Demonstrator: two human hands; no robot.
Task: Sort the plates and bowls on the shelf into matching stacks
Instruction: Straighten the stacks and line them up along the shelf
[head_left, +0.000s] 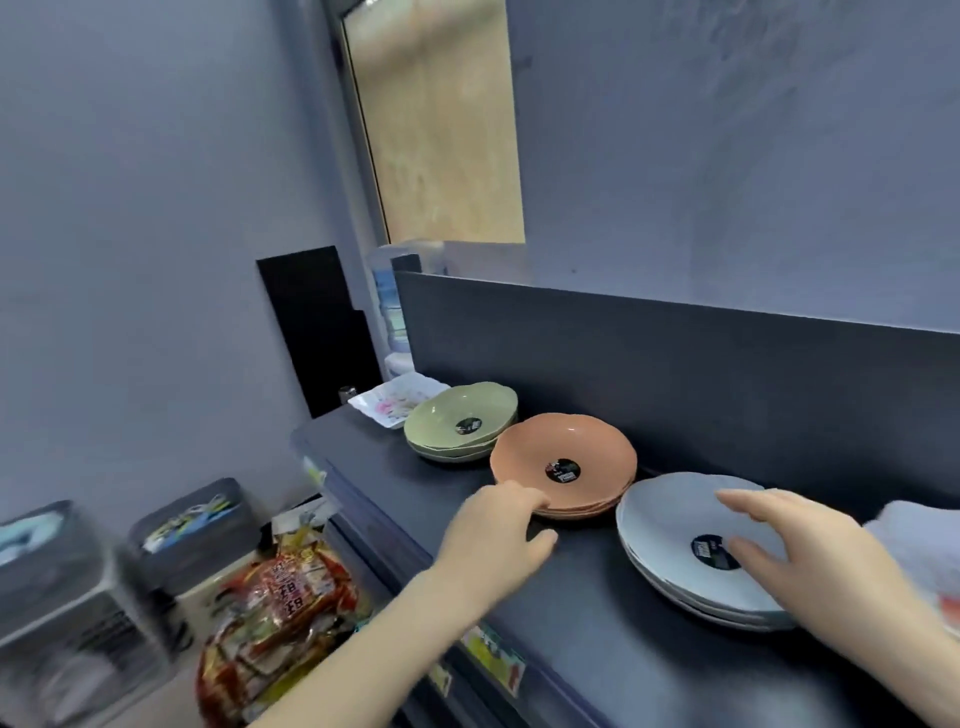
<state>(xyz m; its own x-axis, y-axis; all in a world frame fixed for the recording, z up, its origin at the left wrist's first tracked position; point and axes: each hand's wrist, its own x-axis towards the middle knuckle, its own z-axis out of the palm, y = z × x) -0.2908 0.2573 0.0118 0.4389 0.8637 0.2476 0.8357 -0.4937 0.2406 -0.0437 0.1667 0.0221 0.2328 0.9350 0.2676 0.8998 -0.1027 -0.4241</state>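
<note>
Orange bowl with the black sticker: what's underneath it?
Under the top orange bowl nest the lower orange bowls. Only their rims show, so their insides and exact number are covered. The stack rests on the dark shelf, and the left hand touches the near rim.
</note>
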